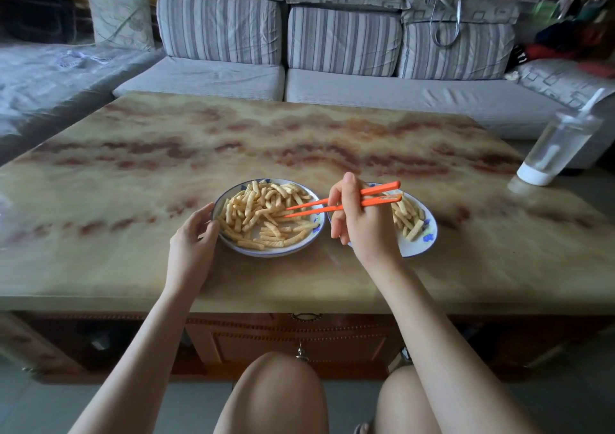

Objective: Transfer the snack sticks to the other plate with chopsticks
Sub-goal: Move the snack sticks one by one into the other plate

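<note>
While a grey striped sofa [332, 84] with three upright back cushions [219, 27] fills the room behind it, the marbled tan table [233, 140] takes up most of the view. One clear bottle [555, 147] with a white base stands at the table's far right corner, well apart from everything else. Two white, blue-patterned plates sit side by side near the table's near edge. The fuller plate [266, 253] lies toward the table's middle, and the second plate [422, 243] lies just to its right, partly hidden behind the right hand [362, 220]. The left hand [193, 237] curls its thumb and fingers round the fuller plate's left rim. The right hand's fingers are wrapped round two orange chopsticks [319, 205], which slant over the gap between the plates. Their narrowly parted tips rest among the snack sticks [253, 207] heaped in the fuller plate; whether they pinch one cannot be told. A smaller number of sticks lie in the second plate, too many in either to count.
</note>
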A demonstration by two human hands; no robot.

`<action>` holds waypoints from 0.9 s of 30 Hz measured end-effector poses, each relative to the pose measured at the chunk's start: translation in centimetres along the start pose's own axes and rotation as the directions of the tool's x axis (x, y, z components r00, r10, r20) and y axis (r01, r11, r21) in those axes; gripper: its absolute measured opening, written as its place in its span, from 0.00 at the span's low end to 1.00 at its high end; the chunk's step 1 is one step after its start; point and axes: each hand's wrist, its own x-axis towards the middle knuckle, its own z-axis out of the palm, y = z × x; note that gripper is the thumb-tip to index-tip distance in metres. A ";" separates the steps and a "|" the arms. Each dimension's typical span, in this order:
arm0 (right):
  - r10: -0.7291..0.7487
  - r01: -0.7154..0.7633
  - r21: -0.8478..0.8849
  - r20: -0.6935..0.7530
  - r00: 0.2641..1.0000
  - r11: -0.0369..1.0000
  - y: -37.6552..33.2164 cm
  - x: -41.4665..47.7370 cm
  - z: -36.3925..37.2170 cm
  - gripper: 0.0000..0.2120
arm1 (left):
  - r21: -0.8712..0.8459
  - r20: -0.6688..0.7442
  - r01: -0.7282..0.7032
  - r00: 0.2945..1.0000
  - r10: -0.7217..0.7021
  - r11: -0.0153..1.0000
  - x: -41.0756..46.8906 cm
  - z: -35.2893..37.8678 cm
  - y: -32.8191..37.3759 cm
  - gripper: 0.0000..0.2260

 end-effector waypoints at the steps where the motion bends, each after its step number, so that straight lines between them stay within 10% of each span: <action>1: 0.000 -0.001 -0.007 -0.018 1.000 1.000 0.1 0.0 0.0 0.21 | 0.001 0.002 -0.001 1.000 0.001 1.000 0.0 0.0 0.0 0.16; 27: 0.103 -0.080 0.069 -0.480 0.871 0.994 1.0 0.3 -7.9 0.20 | -0.002 0.010 0.013 1.000 -0.013 1.000 0.0 0.1 -0.1 0.17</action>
